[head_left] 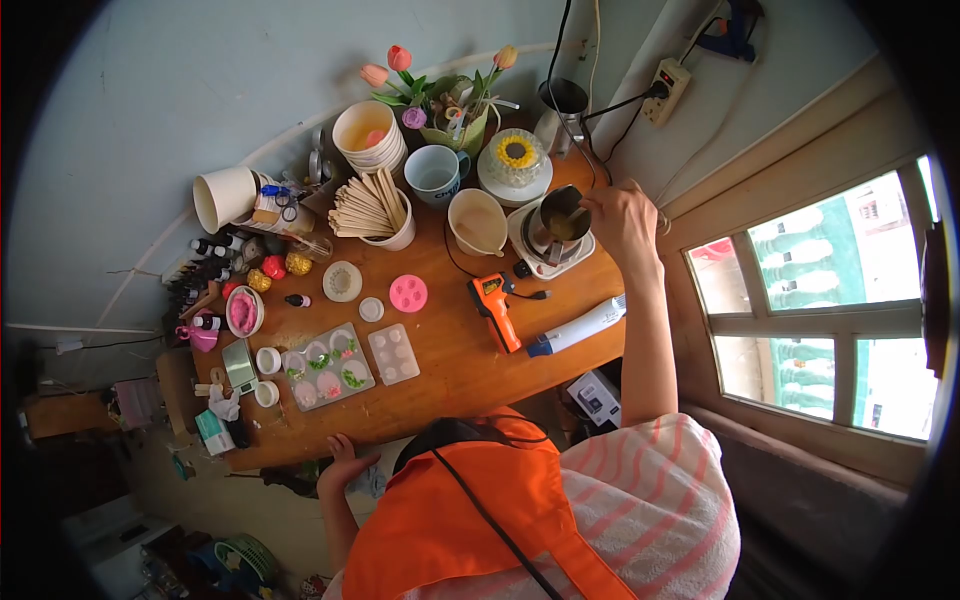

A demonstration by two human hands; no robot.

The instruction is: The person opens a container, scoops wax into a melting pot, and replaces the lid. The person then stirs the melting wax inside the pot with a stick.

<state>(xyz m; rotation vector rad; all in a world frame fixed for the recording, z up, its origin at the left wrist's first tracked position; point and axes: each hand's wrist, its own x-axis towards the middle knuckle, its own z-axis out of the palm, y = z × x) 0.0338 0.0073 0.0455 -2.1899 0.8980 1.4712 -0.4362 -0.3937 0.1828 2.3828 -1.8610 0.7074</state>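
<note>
My right hand is closed over the rim of a small metal pot, its fingers pinching what looks like a thin stick that dips into the pot. A yellowish content shows inside. The pot sits on a small white electric hot plate at the right end of the wooden table. My left hand rests by the front table edge with fingers apart, holding nothing. Left of the hot plate stands a white pouring cup. An orange infrared thermometer and a white heat gun lie in front.
Silicone molds with green and pink pieces lie mid-left. A tub of wooden sticks, a blue mug, stacked paper cups and tulips stand behind. Black cables hang near the hot plate. A window is at right.
</note>
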